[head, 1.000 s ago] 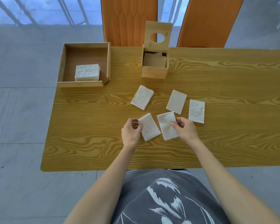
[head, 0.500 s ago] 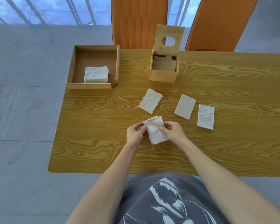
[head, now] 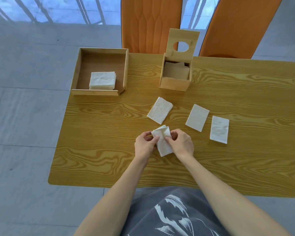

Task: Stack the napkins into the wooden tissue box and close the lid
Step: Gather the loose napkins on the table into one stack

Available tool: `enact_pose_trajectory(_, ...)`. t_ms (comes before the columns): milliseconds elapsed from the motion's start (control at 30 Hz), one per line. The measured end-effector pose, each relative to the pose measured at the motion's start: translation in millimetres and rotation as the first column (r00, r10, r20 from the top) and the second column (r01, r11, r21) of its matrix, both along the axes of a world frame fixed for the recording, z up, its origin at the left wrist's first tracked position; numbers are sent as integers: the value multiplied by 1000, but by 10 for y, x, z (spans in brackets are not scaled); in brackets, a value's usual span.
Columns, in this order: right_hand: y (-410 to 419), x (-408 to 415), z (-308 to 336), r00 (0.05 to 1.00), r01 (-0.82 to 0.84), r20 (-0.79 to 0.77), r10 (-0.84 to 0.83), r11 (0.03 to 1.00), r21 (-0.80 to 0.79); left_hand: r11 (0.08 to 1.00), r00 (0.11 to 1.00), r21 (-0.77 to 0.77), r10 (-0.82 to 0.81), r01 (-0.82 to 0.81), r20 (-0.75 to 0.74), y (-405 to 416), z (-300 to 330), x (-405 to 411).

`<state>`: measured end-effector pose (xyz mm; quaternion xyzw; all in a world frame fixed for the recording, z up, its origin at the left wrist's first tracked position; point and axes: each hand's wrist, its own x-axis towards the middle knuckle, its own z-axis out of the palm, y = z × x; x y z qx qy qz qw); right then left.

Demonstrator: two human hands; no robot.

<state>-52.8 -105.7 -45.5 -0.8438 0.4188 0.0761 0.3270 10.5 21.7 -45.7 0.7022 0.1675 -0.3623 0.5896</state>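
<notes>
Both hands meet over the near middle of the worktop (head: 245, 92): the left hand (head: 144, 145) and the right hand (head: 181, 143) each pinch an edge of a small white bundle of folded napkins (head: 163, 143), thumbs on top, fingers curled beneath. The bundle's far corner is lifted and slightly splayed; its near end hangs toward the wood-grain surface between the two wrists.

Three loose folded napkins lie flat beyond the hands: one napkin (head: 160, 110) just past the bundle, tilted; a second napkin (head: 197, 117) to its right; a third napkin (head: 219, 129) farther right, close beside the second but apart from it.

The wooden tissue box (head: 174, 82) stands at the far edge of the worktop, open, with its hinged lid (head: 183, 44) raised upright; the lid has an oval opening. Napkins (head: 176, 71) already sit inside the box, shaded by its walls.

A shallow wooden tray (head: 99, 56) rests on the far left corner, overhanging the worktop's edge, and carries a neat square stack of white napkins (head: 102, 80). Two orange chair backs (head: 152, 23) stand behind the worktop. The person's grey printed shirt (head: 174, 215) shows at the bottom.
</notes>
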Motion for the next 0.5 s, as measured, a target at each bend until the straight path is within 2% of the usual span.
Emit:
enact_pose_trajectory(167, -66, 252, 93, 991, 120, 61, -121, 992, 28, 999, 1000, 52, 6, -6, 10, 46, -12, 83)
enact_pose_trajectory(300, -111, 646, 184, 980, 198, 2, -199, 978, 72, 996, 1000, 87, 28, -29, 10, 141, -39, 165)
enact_pose_trajectory(500, -60, 979, 224, 954, 263, -154, -257, 965, 15, 992, 995, 74, 100, -100, 0, 207, -15, 202)
